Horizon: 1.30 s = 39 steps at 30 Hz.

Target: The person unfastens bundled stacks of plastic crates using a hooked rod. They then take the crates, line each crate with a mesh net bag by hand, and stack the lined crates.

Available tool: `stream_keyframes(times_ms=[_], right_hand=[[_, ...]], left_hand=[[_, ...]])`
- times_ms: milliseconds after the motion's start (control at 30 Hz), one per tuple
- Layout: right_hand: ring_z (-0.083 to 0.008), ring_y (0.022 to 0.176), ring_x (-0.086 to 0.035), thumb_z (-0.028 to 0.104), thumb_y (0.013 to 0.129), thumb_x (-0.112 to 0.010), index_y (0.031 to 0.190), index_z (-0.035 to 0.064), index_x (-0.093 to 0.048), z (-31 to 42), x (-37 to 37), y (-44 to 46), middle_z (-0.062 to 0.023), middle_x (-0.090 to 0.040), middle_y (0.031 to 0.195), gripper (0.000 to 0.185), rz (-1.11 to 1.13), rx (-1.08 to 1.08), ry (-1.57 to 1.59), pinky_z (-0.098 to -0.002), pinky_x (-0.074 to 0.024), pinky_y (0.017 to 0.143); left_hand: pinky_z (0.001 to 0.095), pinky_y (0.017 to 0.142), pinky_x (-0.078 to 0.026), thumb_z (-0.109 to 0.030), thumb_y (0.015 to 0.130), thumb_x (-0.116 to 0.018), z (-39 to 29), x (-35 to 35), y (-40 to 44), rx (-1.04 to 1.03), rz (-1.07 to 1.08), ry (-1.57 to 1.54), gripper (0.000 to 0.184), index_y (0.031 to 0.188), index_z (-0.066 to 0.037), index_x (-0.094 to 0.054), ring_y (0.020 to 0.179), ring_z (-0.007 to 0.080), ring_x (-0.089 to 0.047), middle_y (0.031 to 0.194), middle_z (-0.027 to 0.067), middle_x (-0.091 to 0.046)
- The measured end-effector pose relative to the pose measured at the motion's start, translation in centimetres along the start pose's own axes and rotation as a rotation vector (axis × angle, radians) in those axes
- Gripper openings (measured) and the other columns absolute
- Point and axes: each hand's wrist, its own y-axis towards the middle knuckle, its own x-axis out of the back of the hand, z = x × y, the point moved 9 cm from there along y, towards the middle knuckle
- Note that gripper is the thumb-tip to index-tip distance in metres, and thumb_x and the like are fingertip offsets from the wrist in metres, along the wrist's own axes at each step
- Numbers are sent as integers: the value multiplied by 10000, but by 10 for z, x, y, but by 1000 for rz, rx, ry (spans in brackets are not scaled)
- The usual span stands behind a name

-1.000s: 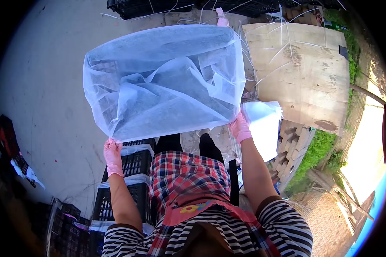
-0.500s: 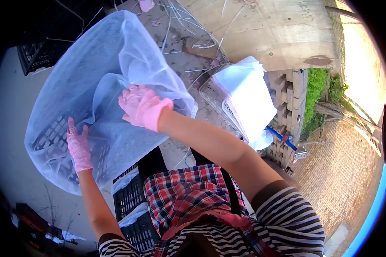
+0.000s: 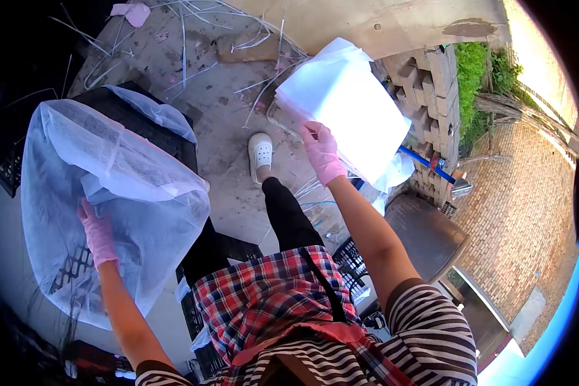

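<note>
A thin, whitish translucent liner (image 3: 141,193) drapes over a black plastic crate, whose slotted wall (image 3: 74,269) shows through it at the left. Inside the liner's mouth is my left hand (image 3: 98,237) in a pink glove, fingers stretched out and lying against the material. My right hand (image 3: 323,153), also pink-gloved, is closed at the near left edge of a stack of white sheets (image 3: 347,103), pinching the edge. How many sheets are between those fingers is hidden.
White strapping strips (image 3: 183,51) and a brick (image 3: 248,48) lie on the concrete floor. A wooden board (image 3: 405,26) is at the top. Right of the sheets are a blue pole (image 3: 424,162) and a stacked brick wall (image 3: 424,83). A dark seat (image 3: 424,235) stands lower right.
My right hand has left the liner and moved right to the white sheets. The liner's upper part has dropped to the left, uncovering a black crate edge. My left hand stays inside it.
</note>
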Motion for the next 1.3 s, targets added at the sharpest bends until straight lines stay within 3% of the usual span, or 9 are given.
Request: stream_keyframes(times_ms=[267,367,500,600,733,833,933,1033,1300], right_hand=[[-216,997,-551,224,782,-742,1062,18,-591,-132,43,113,-107,-540,1140,379,-68,-201,-475,-300,-442,880],[-136,807,-505,260,803,-730,909,17,-624,-180,36,125,-50,-513,1071,286,66,-314,244,-259,-428,763],[-103,760,-484,295,875,-644,906,37,-608,-179,73,117,2,-553,844,262,132,-347,283,-255,-421,728],[-84,743,-469,326,914,-579,932,54,-587,-81,130,83,22,-535,771,272,-78,-172,395,-244,-410,691],[-63,652,-449,234,952,-509,862,38,-561,133,143,-16,28,-504,717,222,393,130,614,-231,-399,589],[-25,645,-446,235,940,-552,870,52,-563,251,124,-130,42,-538,734,196,785,439,390,-183,-386,578],[-29,651,-459,212,938,-557,872,50,-563,327,122,-185,34,-556,744,174,857,711,307,-183,-396,589],[-35,665,-472,192,938,-556,868,56,-559,392,107,-202,27,-569,755,154,777,899,200,-186,-405,608],[-43,727,-518,218,942,-521,933,36,-607,551,20,-280,-13,-586,789,201,968,628,268,-201,-432,660]], left_hand=[[299,910,-418,-51,909,-521,-59,50,-154,267,110,-242,489,1379,-89,-395,1068,187,-548,1218,112,-563],[301,901,-422,-42,916,-510,-71,53,-185,320,80,-316,457,1363,-69,-415,1060,185,-547,1190,115,-566],[275,881,-423,-53,929,-510,-75,69,-190,131,-208,-421,376,1301,-19,-473,1012,155,-544,1114,106,-581],[255,860,-428,-58,927,-525,-165,126,-203,128,-395,-522,314,1233,9,-522,978,135,-542,1092,78,-594],[279,946,-400,-165,814,-707,-345,124,-244,-127,292,-899,500,1265,-46,-526,1102,159,-521,1215,99,-565],[290,997,-368,-194,775,-737,-413,202,-280,-518,15,-859,647,1341,-63,-453,1191,173,-468,1349,98,-471],[276,926,-427,-162,832,-670,-395,217,-287,-532,240,-1063,400,1206,-51,-581,1037,160,-569,1182,84,-596],[249,832,-459,-129,890,-582,-347,281,-292,-493,21,-1261,213,1079,-51,-643,901,121,-589,971,40,-649],[231,744,-461,-73,794,-688,-208,368,-305,-372,267,-1554,128,914,-34,-666,813,70,-568,878,1,-647]])
